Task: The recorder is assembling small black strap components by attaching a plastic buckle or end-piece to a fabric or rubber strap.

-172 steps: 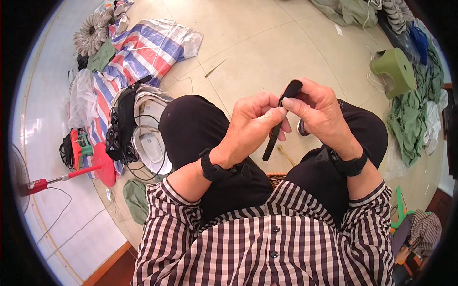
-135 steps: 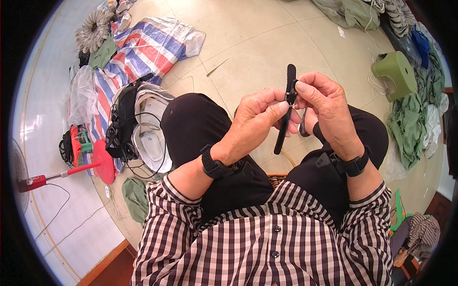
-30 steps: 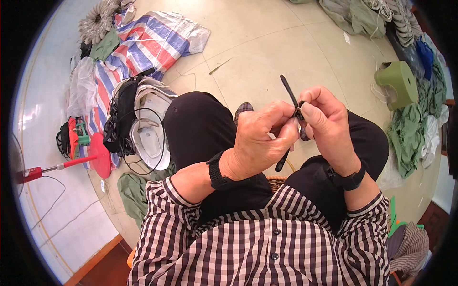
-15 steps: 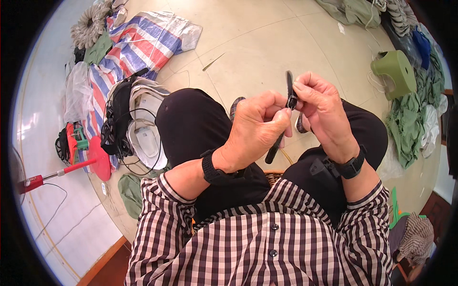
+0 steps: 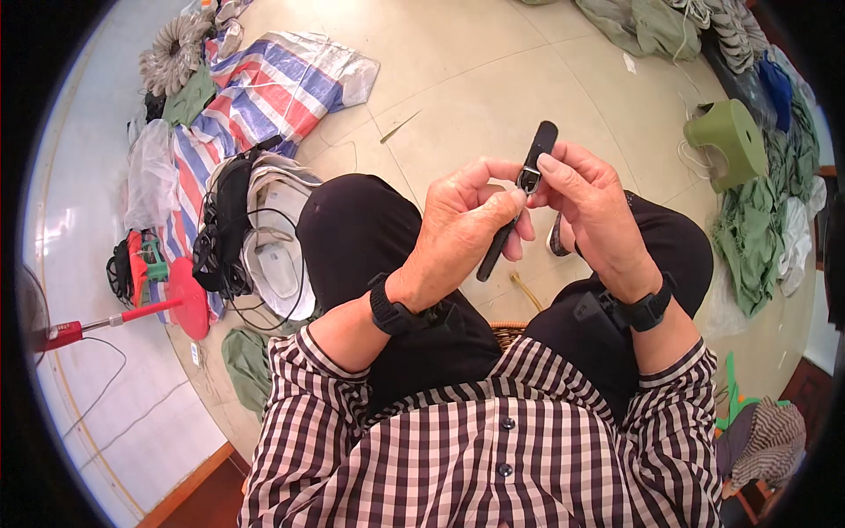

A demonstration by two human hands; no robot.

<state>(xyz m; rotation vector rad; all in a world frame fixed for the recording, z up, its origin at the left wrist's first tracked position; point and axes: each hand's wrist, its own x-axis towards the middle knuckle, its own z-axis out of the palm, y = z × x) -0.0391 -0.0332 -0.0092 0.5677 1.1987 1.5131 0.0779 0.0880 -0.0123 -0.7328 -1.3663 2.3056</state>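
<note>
Between my two hands, a short black strap [image 5: 542, 141] with a rounded end is held up over my lap, tilted up toward the right. A small silvery buckle [image 5: 529, 181] sits near its middle, by my fingertips. My left hand [image 5: 466, 220] pinches the strap just below the buckle, and its lower end sticks out under the fingers. With thumb and fingers closed, my right hand [image 5: 591, 198] grips it beside the buckle. The fingers partly cover the strap's middle, so how it is threaded cannot be told.
Beside my left knee lie a pile of black straps [image 5: 231, 207] and pale shaped pieces [image 5: 280, 282]. Behind them spreads a striped woven sheet [image 5: 295, 75]. A red round base [image 5: 190, 304] stands at the left. A green stool [image 5: 726, 145] and green cloth [image 5: 748, 246] are at the right.
The strap has turned so its broad face and buckle show, and its upper end leans further right. Both hands still grip it, the left having shifted slightly left.
</note>
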